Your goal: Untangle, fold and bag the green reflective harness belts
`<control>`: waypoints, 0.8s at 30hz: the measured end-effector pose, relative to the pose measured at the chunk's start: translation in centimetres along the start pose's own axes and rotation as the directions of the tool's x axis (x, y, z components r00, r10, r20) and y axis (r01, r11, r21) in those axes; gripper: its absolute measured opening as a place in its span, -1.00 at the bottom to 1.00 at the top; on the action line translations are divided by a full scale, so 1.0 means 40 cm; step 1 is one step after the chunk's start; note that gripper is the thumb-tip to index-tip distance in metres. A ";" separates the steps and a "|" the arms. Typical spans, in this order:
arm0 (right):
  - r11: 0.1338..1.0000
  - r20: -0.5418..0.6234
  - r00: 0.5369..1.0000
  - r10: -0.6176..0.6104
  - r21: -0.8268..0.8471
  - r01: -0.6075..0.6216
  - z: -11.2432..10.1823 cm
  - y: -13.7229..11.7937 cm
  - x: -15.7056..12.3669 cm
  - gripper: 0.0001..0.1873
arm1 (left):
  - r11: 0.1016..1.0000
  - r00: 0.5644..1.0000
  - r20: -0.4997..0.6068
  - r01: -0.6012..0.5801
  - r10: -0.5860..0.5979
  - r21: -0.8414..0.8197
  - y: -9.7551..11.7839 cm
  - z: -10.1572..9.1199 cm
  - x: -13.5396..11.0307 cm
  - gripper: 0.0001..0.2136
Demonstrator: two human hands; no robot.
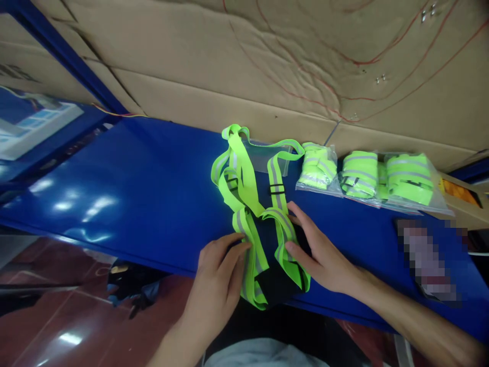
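A fluorescent yellow-green reflective strap vest with grey stripes and black buckles lies loosely spread on the blue shelf. Its straps loop and overlap, and a black panel shows at the near edge. My left hand has its fingers bent together on the vest's left strap, pinching it. On the other side, my right hand rests against the right strap, thumb and forefinger spread apart, the thumb tip touching the strap. Its lower fingers are partly hidden. A clear plastic bag lies behind the vest.
Folded vests in clear bags, one a small bundle, another a wider bundle, line the back right. A blurred-out flat object lies at right. Behind stands a cardboard wall with red wires. A white device is at far left.
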State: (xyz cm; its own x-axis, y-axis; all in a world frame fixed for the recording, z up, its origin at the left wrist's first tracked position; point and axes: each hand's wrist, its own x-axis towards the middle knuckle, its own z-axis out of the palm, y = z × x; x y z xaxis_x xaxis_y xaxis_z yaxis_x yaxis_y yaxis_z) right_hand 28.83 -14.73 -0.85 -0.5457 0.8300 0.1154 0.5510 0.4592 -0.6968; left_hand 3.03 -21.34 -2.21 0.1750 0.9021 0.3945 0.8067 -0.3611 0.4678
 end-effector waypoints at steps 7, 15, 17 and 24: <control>0.886 0.056 0.970 0.237 0.398 -0.240 -0.001 0.004 0.008 -0.41 | 0.999 0.993 0.113 -0.026 0.031 -0.048 0.044 0.035 -0.052 -0.37; 0.854 0.153 0.942 0.298 0.399 -0.335 -0.008 -0.003 0.025 -0.41 | 0.960 0.982 -0.114 0.119 -0.151 -0.253 0.130 0.105 0.009 -0.62; 0.856 0.150 0.949 0.278 0.410 -0.316 -0.003 -0.005 0.027 -0.44 | 0.946 0.979 -0.133 0.106 -0.153 -0.307 0.151 0.118 0.034 -0.69; 0.676 0.161 0.947 0.278 0.668 -0.312 0.003 -0.006 0.029 -0.48 | 0.952 0.945 -0.239 0.159 -0.224 -0.261 0.173 0.153 0.091 -0.85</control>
State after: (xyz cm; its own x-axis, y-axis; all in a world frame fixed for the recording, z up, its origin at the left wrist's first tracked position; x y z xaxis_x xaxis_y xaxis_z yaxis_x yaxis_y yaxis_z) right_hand 27.99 -13.92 -0.61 -0.4657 0.8625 -0.1982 0.1206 -0.1601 -0.9797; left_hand 12.69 -19.09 -2.36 -0.1497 0.8768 0.4570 0.6486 -0.2618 0.7147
